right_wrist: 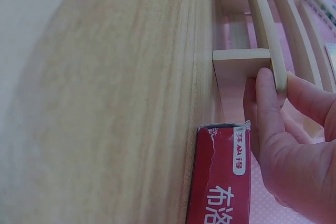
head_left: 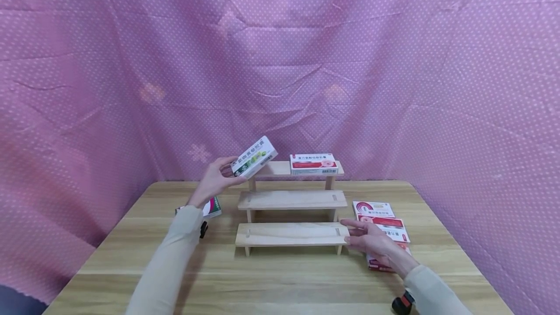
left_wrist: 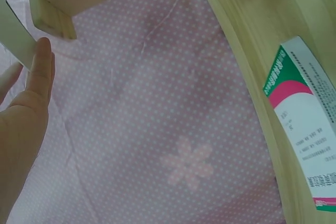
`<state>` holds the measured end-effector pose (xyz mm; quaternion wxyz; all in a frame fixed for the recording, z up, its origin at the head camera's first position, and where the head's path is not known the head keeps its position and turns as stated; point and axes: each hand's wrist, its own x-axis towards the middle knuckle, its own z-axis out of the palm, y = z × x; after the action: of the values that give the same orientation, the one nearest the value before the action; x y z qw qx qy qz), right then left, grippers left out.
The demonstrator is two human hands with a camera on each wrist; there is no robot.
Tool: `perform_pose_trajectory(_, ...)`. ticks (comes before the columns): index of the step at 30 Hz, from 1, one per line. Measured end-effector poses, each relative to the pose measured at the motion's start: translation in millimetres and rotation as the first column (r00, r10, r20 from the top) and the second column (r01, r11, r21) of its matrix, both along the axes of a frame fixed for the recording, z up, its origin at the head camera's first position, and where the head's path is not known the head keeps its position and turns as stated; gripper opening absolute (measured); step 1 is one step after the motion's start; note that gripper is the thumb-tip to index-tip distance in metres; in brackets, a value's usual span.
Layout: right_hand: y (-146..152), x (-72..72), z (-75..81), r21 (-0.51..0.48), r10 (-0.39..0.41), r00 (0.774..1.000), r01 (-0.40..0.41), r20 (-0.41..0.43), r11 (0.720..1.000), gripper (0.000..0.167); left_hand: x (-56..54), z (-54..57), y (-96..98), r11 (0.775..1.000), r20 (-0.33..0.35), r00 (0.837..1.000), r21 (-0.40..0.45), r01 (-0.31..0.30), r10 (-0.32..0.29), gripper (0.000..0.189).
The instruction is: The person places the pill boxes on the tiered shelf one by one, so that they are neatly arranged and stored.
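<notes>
My left hand (head_left: pixel 217 177) grips a white and green medicine box (head_left: pixel 254 158), tilted, at the left end of the stand's top tier. In the left wrist view only a pale edge of that box (left_wrist: pixel 16 32) shows beside the fingers. The wooden three-tier stand (head_left: pixel 292 235) is in the middle of the table. Its lowest board has its right end pinched between thumb and fingers of my right hand (head_left: pixel 372 243), seen closely in the right wrist view. On the top tier's right half lies a red and white medicine box (head_left: pixel 313 164).
Several medicine boxes (head_left: pixel 385 227) lie piled on the table right of the stand; a dark red box (right_wrist: pixel 220 177) is near my right hand. Under my left forearm lies a green, pink and white box (left_wrist: pixel 304 124). Pink dotted cloth (head_left: pixel 280 62) hangs behind the table.
</notes>
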<state>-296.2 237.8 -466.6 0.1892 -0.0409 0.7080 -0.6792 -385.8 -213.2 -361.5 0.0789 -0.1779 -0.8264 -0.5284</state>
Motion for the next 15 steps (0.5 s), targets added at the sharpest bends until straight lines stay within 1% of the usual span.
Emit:
perform_pose_trajectory(4, 0.2, 1.2, -0.9, -0.003, -0.001, 1.000, 0.001, 0.001, 1.000, 0.063, -2.3, 2.5, 5.5, 1.000, 0.015, 1.000, -0.012, 0.001, -0.001, 0.084)
perform_pose_trajectory(6, 0.1, 1.8, -1.0, -0.006, -0.003, 1.000, 0.003, 0.005, 1.000, 0.063, -4.1, 4.6, 8.1, 1.000, 0.019, 1.000, -0.008, 0.021, -0.021, 0.082)
perform_pose_trajectory(10, 0.0, 1.5, -1.0, -0.007, -0.005, 1.000, 0.005, 0.003, 1.000, 0.064, -7.8, 10.7, 13.0, 0.997, 0.034, 0.997, 0.036, 0.069, -0.070, 0.082)
perform_pose_trajectory(12, 0.1, 0.9, -1.2, -0.006, -0.005, 1.000, 0.005, 0.002, 1.000, 0.063, -9.8, 13.7, 14.5, 0.995, 0.048, 0.995, 0.054, 0.085, -0.088, 0.084)
perform_pose_trajectory(15, 0.6, -0.1, -1.8, -0.006, -0.007, 1.000, 0.007, 0.003, 1.000, 0.063, -12.8, 16.9, 15.8, 0.993, 0.090, 0.990, 0.060, 0.100, -0.105, 0.086)
